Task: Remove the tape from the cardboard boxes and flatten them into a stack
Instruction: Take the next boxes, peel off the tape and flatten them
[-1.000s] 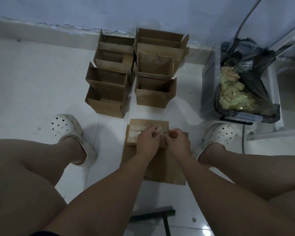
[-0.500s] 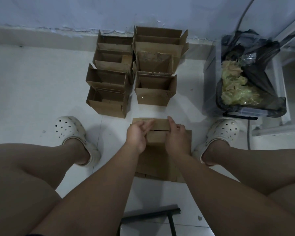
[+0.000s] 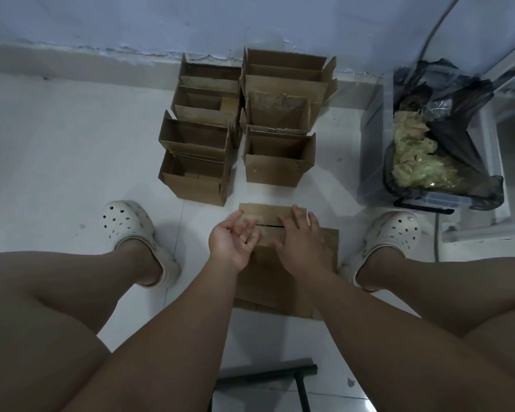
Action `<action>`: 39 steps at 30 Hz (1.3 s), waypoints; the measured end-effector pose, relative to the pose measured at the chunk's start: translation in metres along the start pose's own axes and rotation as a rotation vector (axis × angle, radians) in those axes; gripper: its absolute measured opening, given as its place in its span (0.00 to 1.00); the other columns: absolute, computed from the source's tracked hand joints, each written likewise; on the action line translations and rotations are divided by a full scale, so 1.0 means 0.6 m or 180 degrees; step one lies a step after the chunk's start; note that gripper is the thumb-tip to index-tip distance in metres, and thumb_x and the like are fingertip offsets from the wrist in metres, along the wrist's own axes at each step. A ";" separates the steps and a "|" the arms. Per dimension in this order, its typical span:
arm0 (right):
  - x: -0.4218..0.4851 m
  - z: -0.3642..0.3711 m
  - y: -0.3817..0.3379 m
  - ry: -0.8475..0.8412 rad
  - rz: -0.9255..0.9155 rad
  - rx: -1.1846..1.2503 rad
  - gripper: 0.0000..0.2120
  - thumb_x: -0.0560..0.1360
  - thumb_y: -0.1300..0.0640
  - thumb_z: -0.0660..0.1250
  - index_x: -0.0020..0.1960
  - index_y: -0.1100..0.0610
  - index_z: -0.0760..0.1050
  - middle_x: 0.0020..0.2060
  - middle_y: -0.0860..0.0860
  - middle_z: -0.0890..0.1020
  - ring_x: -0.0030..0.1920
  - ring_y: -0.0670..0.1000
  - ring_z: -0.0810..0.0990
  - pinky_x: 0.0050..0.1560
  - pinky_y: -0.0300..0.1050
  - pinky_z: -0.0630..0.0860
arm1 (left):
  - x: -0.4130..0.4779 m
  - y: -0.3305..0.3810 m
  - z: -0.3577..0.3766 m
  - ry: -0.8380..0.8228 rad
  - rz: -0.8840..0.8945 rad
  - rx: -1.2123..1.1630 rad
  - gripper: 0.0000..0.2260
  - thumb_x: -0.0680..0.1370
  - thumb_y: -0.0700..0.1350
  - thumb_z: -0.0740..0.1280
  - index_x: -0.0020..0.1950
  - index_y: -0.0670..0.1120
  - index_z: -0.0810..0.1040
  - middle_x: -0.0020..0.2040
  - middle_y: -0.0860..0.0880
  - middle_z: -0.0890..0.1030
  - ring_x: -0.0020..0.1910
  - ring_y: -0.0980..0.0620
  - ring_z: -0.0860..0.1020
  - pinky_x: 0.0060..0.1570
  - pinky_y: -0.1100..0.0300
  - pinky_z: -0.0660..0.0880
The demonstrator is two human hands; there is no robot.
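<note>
A small taped cardboard box (image 3: pixel 266 212) lies on a stack of flattened cardboard (image 3: pixel 280 288) on the floor between my feet. My right hand (image 3: pixel 302 242) presses flat on the box's right half, fingers straight. My left hand (image 3: pixel 232 240) is at the box's left end, palm turned up and fingers curled. A blurred, clear strip of tape (image 3: pixel 250 223) seems pinched at its fingertips. A dark slit (image 3: pixel 269 225) runs across the box top between my hands.
Several open cardboard boxes (image 3: pixel 197 179) stand in two rows against the wall. At the right, a clear bin with a black bag (image 3: pixel 440 162) holds crumpled tape. White clogs (image 3: pixel 131 230) flank the stack. A black metal frame (image 3: pixel 280 374) lies near me.
Both hands were pinching at the box's middle. My left hand has since pulled left and turned palm up, and my right hand has flattened onto the box.
</note>
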State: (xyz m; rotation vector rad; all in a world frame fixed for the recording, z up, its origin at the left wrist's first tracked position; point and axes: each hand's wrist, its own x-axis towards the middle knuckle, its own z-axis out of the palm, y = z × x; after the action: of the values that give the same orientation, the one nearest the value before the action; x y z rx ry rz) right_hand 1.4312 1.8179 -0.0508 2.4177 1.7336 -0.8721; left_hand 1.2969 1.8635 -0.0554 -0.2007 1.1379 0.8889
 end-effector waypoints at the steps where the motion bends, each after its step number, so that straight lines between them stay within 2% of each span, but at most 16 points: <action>1: 0.001 0.001 -0.003 -0.0008 0.0040 0.0025 0.28 0.77 0.47 0.63 0.75 0.47 0.59 0.77 0.47 0.50 0.77 0.57 0.45 0.73 0.59 0.52 | 0.000 0.003 0.001 0.0104 0.0012 -0.0020 0.11 0.79 0.40 0.57 0.57 0.41 0.76 0.38 0.45 0.77 0.41 0.49 0.79 0.56 0.47 0.75; 3: 0.003 0.005 -0.009 -0.0011 0.0099 0.0053 0.28 0.77 0.48 0.64 0.74 0.47 0.59 0.77 0.47 0.49 0.77 0.58 0.46 0.73 0.59 0.52 | 0.001 0.009 0.003 0.0288 0.0120 0.0170 0.08 0.77 0.41 0.60 0.49 0.42 0.77 0.27 0.50 0.67 0.30 0.53 0.70 0.54 0.48 0.76; 5: 0.005 0.008 -0.012 -0.0012 0.0151 0.0078 0.28 0.77 0.49 0.64 0.74 0.46 0.59 0.77 0.47 0.49 0.76 0.58 0.47 0.73 0.59 0.52 | -0.002 0.017 0.013 0.0359 0.0316 0.0847 0.05 0.76 0.43 0.62 0.47 0.44 0.76 0.26 0.51 0.67 0.28 0.54 0.68 0.49 0.54 0.76; 7: 0.006 0.008 -0.014 -0.0012 0.0190 0.0090 0.27 0.77 0.51 0.64 0.74 0.46 0.59 0.77 0.47 0.49 0.76 0.58 0.47 0.73 0.59 0.52 | -0.001 0.019 0.026 0.0443 0.0687 0.2520 0.05 0.77 0.44 0.64 0.52 0.46 0.72 0.38 0.49 0.74 0.34 0.54 0.74 0.43 0.58 0.77; 9: 0.006 0.009 -0.015 -0.0007 0.0183 0.0033 0.27 0.77 0.52 0.64 0.74 0.46 0.59 0.77 0.48 0.50 0.76 0.58 0.48 0.73 0.59 0.52 | 0.009 0.011 0.028 0.0745 0.1150 0.4335 0.16 0.75 0.46 0.68 0.60 0.46 0.69 0.53 0.45 0.71 0.47 0.48 0.77 0.48 0.56 0.79; 10: 0.006 0.008 -0.016 -0.0005 0.0174 0.0004 0.27 0.77 0.52 0.64 0.73 0.46 0.59 0.77 0.48 0.50 0.76 0.59 0.48 0.73 0.58 0.52 | 0.012 0.009 0.027 0.0921 0.1287 0.4883 0.20 0.74 0.48 0.71 0.62 0.45 0.69 0.56 0.43 0.70 0.51 0.45 0.76 0.51 0.55 0.78; 13: 0.006 0.010 -0.015 -0.0004 0.0164 -0.0030 0.27 0.77 0.54 0.64 0.73 0.46 0.60 0.77 0.49 0.51 0.76 0.59 0.48 0.74 0.58 0.52 | 0.020 0.009 0.016 0.1007 0.1398 0.5738 0.18 0.75 0.48 0.70 0.59 0.39 0.74 0.57 0.40 0.74 0.52 0.44 0.75 0.49 0.58 0.73; 16: 0.005 0.015 -0.006 -0.0150 0.0196 -0.0025 0.28 0.76 0.60 0.62 0.73 0.47 0.58 0.77 0.49 0.52 0.76 0.59 0.47 0.74 0.59 0.50 | 0.018 0.011 0.006 0.1143 0.1603 0.6118 0.11 0.78 0.46 0.65 0.56 0.40 0.77 0.56 0.40 0.73 0.55 0.43 0.73 0.47 0.59 0.68; 20: -0.009 0.024 0.020 -0.0110 0.0343 0.0166 0.28 0.78 0.55 0.59 0.75 0.48 0.54 0.77 0.51 0.51 0.76 0.58 0.48 0.72 0.61 0.55 | 0.019 0.012 0.000 0.0816 0.1293 0.5374 0.12 0.79 0.46 0.62 0.48 0.38 0.80 0.46 0.43 0.80 0.48 0.45 0.78 0.46 0.57 0.73; 22: -0.014 0.029 0.023 0.0095 0.0057 -0.0085 0.27 0.78 0.54 0.59 0.75 0.47 0.54 0.77 0.50 0.47 0.77 0.57 0.45 0.71 0.61 0.55 | 0.013 0.015 0.000 0.0734 0.1310 0.5209 0.10 0.79 0.45 0.62 0.47 0.39 0.78 0.44 0.45 0.80 0.47 0.45 0.78 0.45 0.58 0.73; 25: -0.011 0.034 0.005 -0.0050 -0.0580 -0.0393 0.33 0.75 0.41 0.62 0.76 0.44 0.52 0.77 0.48 0.43 0.77 0.56 0.40 0.72 0.63 0.43 | 0.011 0.014 0.009 0.0529 0.1416 0.5105 0.06 0.79 0.44 0.61 0.45 0.44 0.75 0.43 0.46 0.79 0.45 0.47 0.78 0.42 0.59 0.72; 27: -0.007 0.031 -0.004 -0.0208 -0.0477 -0.0455 0.41 0.71 0.35 0.65 0.76 0.41 0.46 0.77 0.48 0.40 0.76 0.57 0.38 0.69 0.69 0.38 | 0.009 0.015 0.024 0.0328 0.1228 0.4721 0.07 0.79 0.41 0.61 0.41 0.46 0.73 0.44 0.43 0.80 0.44 0.45 0.78 0.40 0.56 0.74; 30: 0.001 0.021 0.003 -0.0092 -0.0041 -0.0402 0.43 0.73 0.45 0.66 0.76 0.40 0.39 0.76 0.50 0.38 0.76 0.58 0.38 0.69 0.73 0.42 | 0.002 0.027 0.043 0.0025 0.0848 0.3660 0.11 0.78 0.39 0.63 0.35 0.45 0.71 0.45 0.39 0.79 0.44 0.42 0.76 0.47 0.49 0.75; 32: 0.004 0.010 0.006 -0.0051 0.0139 -0.0311 0.44 0.72 0.51 0.66 0.75 0.39 0.38 0.77 0.50 0.41 0.76 0.60 0.42 0.70 0.70 0.46 | -0.007 0.031 0.045 -0.0216 0.0586 0.3143 0.12 0.78 0.38 0.63 0.34 0.45 0.70 0.46 0.38 0.79 0.44 0.44 0.76 0.44 0.52 0.73; 37: 0.019 -0.010 0.004 0.0091 0.0223 -0.0385 0.50 0.66 0.51 0.70 0.76 0.43 0.40 0.69 0.54 0.54 0.68 0.60 0.55 0.65 0.60 0.57 | -0.015 0.028 0.024 -0.0672 0.0015 0.1877 0.12 0.81 0.40 0.57 0.37 0.45 0.68 0.52 0.44 0.84 0.49 0.50 0.82 0.39 0.57 0.77; 39: 0.020 -0.012 0.006 0.0112 0.0333 -0.0324 0.50 0.65 0.51 0.70 0.75 0.46 0.41 0.68 0.54 0.54 0.69 0.59 0.54 0.65 0.59 0.57 | -0.013 0.019 0.015 -0.0663 -0.0144 0.1237 0.09 0.82 0.41 0.56 0.46 0.43 0.72 0.53 0.41 0.83 0.50 0.48 0.83 0.48 0.55 0.77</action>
State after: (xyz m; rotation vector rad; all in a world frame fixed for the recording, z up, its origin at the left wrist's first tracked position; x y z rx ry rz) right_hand 1.4399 1.8297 -0.0514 2.4461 1.6035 -0.7159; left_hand 1.2939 1.8721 -0.0417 0.1808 1.0830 0.6174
